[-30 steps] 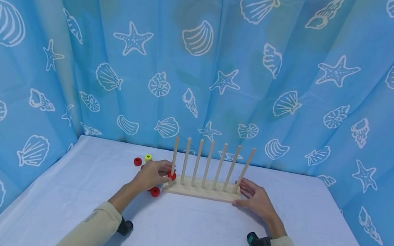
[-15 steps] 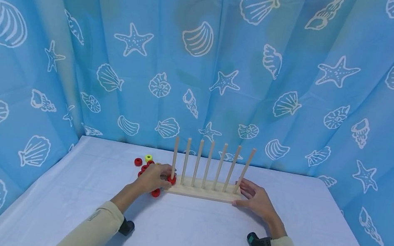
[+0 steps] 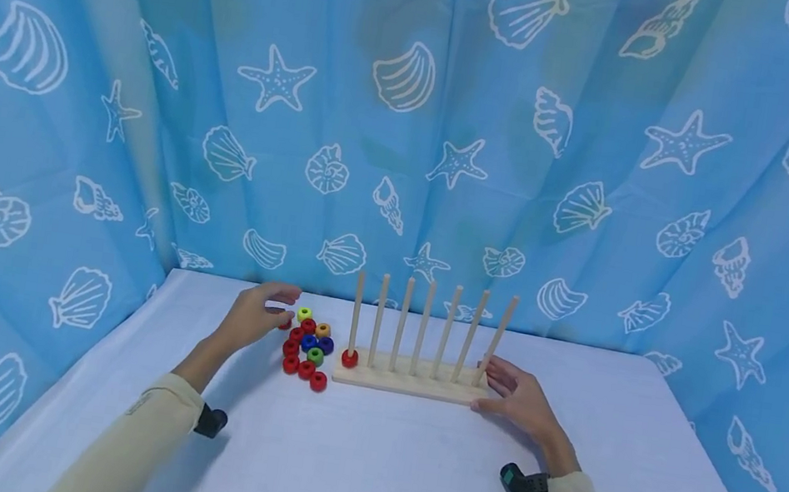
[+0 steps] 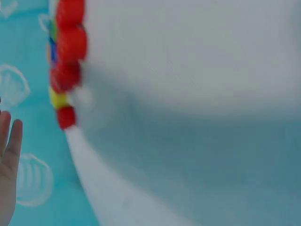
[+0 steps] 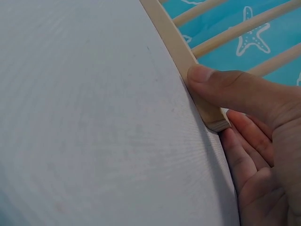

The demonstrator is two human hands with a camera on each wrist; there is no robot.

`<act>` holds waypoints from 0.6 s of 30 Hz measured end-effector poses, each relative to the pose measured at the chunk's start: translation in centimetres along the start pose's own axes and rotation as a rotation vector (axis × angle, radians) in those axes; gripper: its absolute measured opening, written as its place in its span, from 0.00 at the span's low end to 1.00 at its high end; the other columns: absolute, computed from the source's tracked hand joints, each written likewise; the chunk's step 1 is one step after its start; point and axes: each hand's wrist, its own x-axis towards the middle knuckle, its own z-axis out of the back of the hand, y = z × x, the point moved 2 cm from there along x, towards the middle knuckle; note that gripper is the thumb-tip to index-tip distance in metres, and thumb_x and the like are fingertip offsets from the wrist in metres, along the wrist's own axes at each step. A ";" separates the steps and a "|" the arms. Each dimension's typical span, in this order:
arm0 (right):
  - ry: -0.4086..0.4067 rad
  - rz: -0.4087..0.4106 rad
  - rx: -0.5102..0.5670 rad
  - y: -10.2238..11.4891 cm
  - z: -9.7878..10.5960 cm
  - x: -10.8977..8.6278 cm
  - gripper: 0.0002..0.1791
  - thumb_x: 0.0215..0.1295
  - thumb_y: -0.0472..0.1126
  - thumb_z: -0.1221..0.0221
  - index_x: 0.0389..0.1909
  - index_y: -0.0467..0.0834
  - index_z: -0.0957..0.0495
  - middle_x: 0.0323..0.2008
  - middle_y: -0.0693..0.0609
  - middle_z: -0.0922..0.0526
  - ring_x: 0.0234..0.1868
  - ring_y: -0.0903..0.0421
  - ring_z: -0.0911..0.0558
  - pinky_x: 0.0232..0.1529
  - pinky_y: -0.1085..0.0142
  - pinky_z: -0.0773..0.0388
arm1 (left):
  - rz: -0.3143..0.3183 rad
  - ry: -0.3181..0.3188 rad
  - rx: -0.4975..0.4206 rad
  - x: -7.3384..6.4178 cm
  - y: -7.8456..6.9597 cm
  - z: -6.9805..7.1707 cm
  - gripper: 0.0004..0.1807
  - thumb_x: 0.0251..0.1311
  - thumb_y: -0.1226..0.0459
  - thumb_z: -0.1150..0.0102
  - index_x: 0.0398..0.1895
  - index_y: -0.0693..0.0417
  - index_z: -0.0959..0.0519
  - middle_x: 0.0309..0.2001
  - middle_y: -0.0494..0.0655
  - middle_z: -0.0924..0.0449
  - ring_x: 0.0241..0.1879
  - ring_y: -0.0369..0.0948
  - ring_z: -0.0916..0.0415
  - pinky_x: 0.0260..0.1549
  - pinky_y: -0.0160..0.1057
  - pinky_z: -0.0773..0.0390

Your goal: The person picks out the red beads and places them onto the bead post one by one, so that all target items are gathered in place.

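Observation:
A wooden peg rack [image 3: 413,385] with several upright pegs stands on the table, one red bead [image 3: 349,359] at the foot of its leftmost peg. My right hand [image 3: 515,396] grips the rack's right end; in the right wrist view the thumb [image 5: 202,77] presses on the base while the other fingers lie behind the end. Left of the loose beads, my left hand [image 3: 256,317] hovers with fingers apart and nothing held. Its fingertips are close to a red bead [image 3: 285,324] that they partly cover. In the left wrist view, the fingers [image 4: 14,141] appear at the left edge.
Loose beads lie in a cluster left of the rack: several red [image 3: 306,370], two blue [image 3: 326,346], a green [image 3: 315,357], an orange [image 3: 323,330] and a yellow one [image 3: 305,314]. A white cloth [image 3: 378,471] covers the table; a blue shell-patterned curtain [image 3: 407,155] surrounds it.
My left hand has let go of the red bead, now low on the leftmost peg, and moved left past the bead cluster. My right hand still holds the rack's end.

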 end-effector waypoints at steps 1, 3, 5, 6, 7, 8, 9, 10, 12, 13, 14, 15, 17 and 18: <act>0.001 -0.001 0.001 0.0 0.0 0.0 0.54 0.45 0.42 0.23 0.72 0.39 0.41 0.66 0.36 0.32 0.66 0.41 0.31 0.59 0.62 0.29 | 0.020 -0.011 0.010 0.1 0.6 0.3 0.23 0.60 0.70 0.36 0.60 0.55 0.25 0.57 0.52 0.23 0.58 0.50 0.26 0.53 0.48 0.22; -0.001 -0.003 -0.002 0.0 0.0 0.1 0.54 0.44 0.42 0.23 0.72 0.39 0.41 0.66 0.36 0.32 0.66 0.41 0.31 0.59 0.62 0.29 | 0.041 -0.020 0.030 0.1 1.8 0.7 0.23 0.60 0.70 0.36 0.60 0.57 0.25 0.58 0.54 0.24 0.59 0.52 0.27 0.53 0.50 0.23; -0.003 -0.001 -0.004 0.0 0.1 0.2 0.54 0.45 0.42 0.23 0.72 0.38 0.41 0.66 0.36 0.32 0.66 0.41 0.31 0.59 0.61 0.28 | 0.067 -0.025 0.046 0.2 2.9 0.9 0.22 0.60 0.70 0.37 0.59 0.58 0.25 0.58 0.55 0.25 0.59 0.52 0.28 0.54 0.50 0.24; -0.006 -0.003 -0.002 0.0 0.0 0.2 0.54 0.45 0.42 0.23 0.72 0.38 0.41 0.66 0.36 0.32 0.66 0.41 0.31 0.59 0.61 0.28 | 0.078 -0.028 0.050 0.2 3.3 0.9 0.22 0.60 0.70 0.37 0.59 0.59 0.25 0.58 0.56 0.26 0.59 0.53 0.28 0.55 0.51 0.24; -0.005 0.000 -0.006 -0.1 0.1 0.2 0.54 0.45 0.42 0.23 0.72 0.37 0.41 0.66 0.35 0.32 0.66 0.41 0.31 0.59 0.61 0.28 | 0.092 -0.028 0.054 0.3 3.6 0.8 0.22 0.60 0.70 0.37 0.59 0.60 0.24 0.58 0.57 0.26 0.59 0.54 0.28 0.55 0.51 0.24; -0.002 0.002 -0.009 -0.1 0.1 0.2 0.54 0.45 0.42 0.23 0.72 0.37 0.41 0.66 0.35 0.32 0.66 0.40 0.31 0.59 0.61 0.28 | 0.107 -0.023 0.057 0.3 3.9 0.8 0.22 0.60 0.71 0.37 0.59 0.60 0.25 0.58 0.58 0.26 0.59 0.54 0.28 0.55 0.52 0.24; -0.003 0.000 -0.008 -0.1 0.1 0.2 0.54 0.45 0.42 0.23 0.72 0.37 0.41 0.66 0.35 0.32 0.66 0.40 0.31 0.59 0.61 0.28 | 0.128 -0.021 0.057 0.4 4.2 0.7 0.22 0.59 0.70 0.37 0.58 0.61 0.24 0.58 0.58 0.26 0.58 0.54 0.28 0.55 0.51 0.24; -0.004 -0.003 -0.006 -0.1 0.1 0.2 0.54 0.45 0.42 0.23 0.72 0.37 0.41 0.66 0.35 0.32 0.66 0.40 0.31 0.59 0.61 0.28 | 0.148 -0.018 0.057 0.4 4.4 0.5 0.22 0.59 0.70 0.36 0.58 0.61 0.24 0.58 0.58 0.26 0.58 0.54 0.28 0.55 0.52 0.24; -0.001 -0.004 -0.007 -0.1 0.1 0.2 0.53 0.46 0.41 0.23 0.72 0.37 0.41 0.66 0.35 0.32 0.66 0.40 0.31 0.59 0.62 0.28 | 0.192 -0.007 0.050 0.5 4.8 0.3 0.23 0.58 0.70 0.36 0.58 0.61 0.24 0.57 0.59 0.26 0.57 0.55 0.28 0.54 0.52 0.23; 0.002 -0.003 -0.005 -0.1 0.1 0.2 0.53 0.46 0.41 0.24 0.72 0.36 0.42 0.66 0.35 0.32 0.66 0.40 0.31 0.59 0.63 0.28 | 0.214 -0.002 0.050 0.5 4.9 0.1 0.23 0.58 0.70 0.35 0.58 0.60 0.24 0.57 0.59 0.26 0.58 0.55 0.27 0.53 0.51 0.23; -0.001 -0.005 -0.003 -0.2 0.1 0.2 0.53 0.46 0.40 0.24 0.72 0.36 0.41 0.66 0.34 0.32 0.66 0.40 0.31 0.59 0.63 0.28 | 0.232 0.003 0.049 0.5 5.1 -0.1 0.23 0.58 0.69 0.35 0.58 0.59 0.24 0.57 0.59 0.26 0.58 0.55 0.27 0.53 0.51 0.22; -0.004 -0.007 0.000 -0.1 0.1 0.2 0.52 0.46 0.40 0.24 0.72 0.36 0.41 0.66 0.34 0.32 0.66 0.40 0.31 0.59 0.63 0.28 | 0.249 0.005 0.044 0.6 5.2 -0.3 0.24 0.58 0.69 0.34 0.58 0.59 0.24 0.57 0.59 0.25 0.58 0.55 0.27 0.53 0.51 0.22; -0.002 0.003 0.005 -0.1 0.1 0.2 0.52 0.47 0.38 0.25 0.72 0.34 0.42 0.65 0.32 0.33 0.66 0.38 0.32 0.59 0.62 0.28 | 0.271 0.011 0.037 0.6 5.3 -0.7 0.24 0.57 0.70 0.34 0.58 0.59 0.25 0.56 0.59 0.24 0.58 0.55 0.27 0.52 0.51 0.22; -0.001 0.007 0.003 0.0 0.1 0.2 0.51 0.48 0.37 0.25 0.72 0.33 0.43 0.65 0.31 0.34 0.66 0.37 0.32 0.59 0.61 0.28 | 0.279 0.010 0.035 0.7 5.3 -0.9 0.25 0.56 0.70 0.33 0.58 0.58 0.25 0.56 0.59 0.24 0.58 0.55 0.27 0.52 0.50 0.22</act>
